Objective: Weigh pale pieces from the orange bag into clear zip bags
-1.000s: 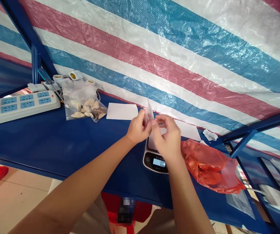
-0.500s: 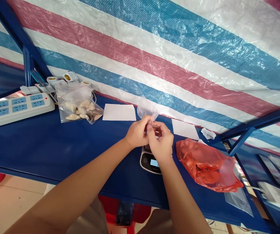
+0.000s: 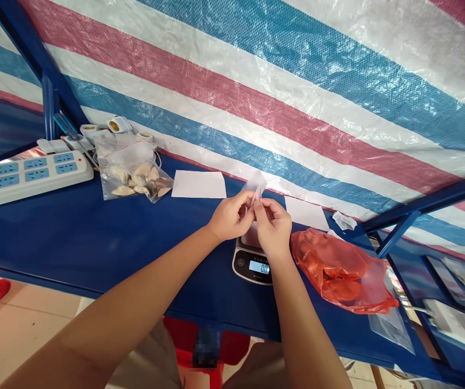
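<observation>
Both my left hand (image 3: 231,216) and my right hand (image 3: 271,229) pinch a small clear plastic bag (image 3: 256,185) between thumbs and fingers, and most of it is hidden in my fingers. Just below my hands stands a digital kitchen scale (image 3: 251,265), its display reading about 0.0 and its platform partly covered by my right hand. Left of my hands lies a clear zip bag (image 3: 132,175) holding several pale crescent-shaped pieces. Two white paper sheets (image 3: 199,184) (image 3: 305,213) lie on either side of my hands, untouched.
A blue table (image 3: 94,237) carries a white power strip (image 3: 25,175) and lamp sockets (image 3: 114,127) at the back left. A crumpled orange-red plastic bag (image 3: 339,273) lies at right. A striped tarp (image 3: 256,113) forms the back wall.
The small clear bag now shows much less above my fingers, having been gathered down into them. My hands have drawn slightly apart, and the view has shifted a little.
</observation>
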### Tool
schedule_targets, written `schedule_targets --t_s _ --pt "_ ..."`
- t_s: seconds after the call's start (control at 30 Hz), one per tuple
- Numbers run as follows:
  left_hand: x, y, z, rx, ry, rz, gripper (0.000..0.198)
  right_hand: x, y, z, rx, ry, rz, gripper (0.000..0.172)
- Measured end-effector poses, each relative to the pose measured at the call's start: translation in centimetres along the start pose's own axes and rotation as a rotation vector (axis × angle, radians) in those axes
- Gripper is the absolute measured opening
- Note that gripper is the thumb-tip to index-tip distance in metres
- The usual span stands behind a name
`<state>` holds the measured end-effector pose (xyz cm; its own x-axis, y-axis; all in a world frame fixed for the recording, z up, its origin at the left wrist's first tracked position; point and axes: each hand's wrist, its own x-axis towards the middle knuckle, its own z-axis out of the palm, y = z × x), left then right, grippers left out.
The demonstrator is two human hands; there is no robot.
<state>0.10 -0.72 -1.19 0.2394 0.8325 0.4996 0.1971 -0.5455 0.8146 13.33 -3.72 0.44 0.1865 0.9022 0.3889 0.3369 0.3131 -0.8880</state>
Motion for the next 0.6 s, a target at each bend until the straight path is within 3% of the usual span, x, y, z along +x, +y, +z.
schedule_targets --t_s 0.33,0.6 --pt "0.22 -0.25 0.23 -0.004 0.108 -0.014 0.009 -0.24 -0.66 -0.56 -0.332 0.008 -0.143 0.022" --pt "0.44 -0.32 0.28 -0.009 0.198 -0.017 0.005 -0.06 0.13 -0.73 -0.343 0.076 -0.118 0.02"
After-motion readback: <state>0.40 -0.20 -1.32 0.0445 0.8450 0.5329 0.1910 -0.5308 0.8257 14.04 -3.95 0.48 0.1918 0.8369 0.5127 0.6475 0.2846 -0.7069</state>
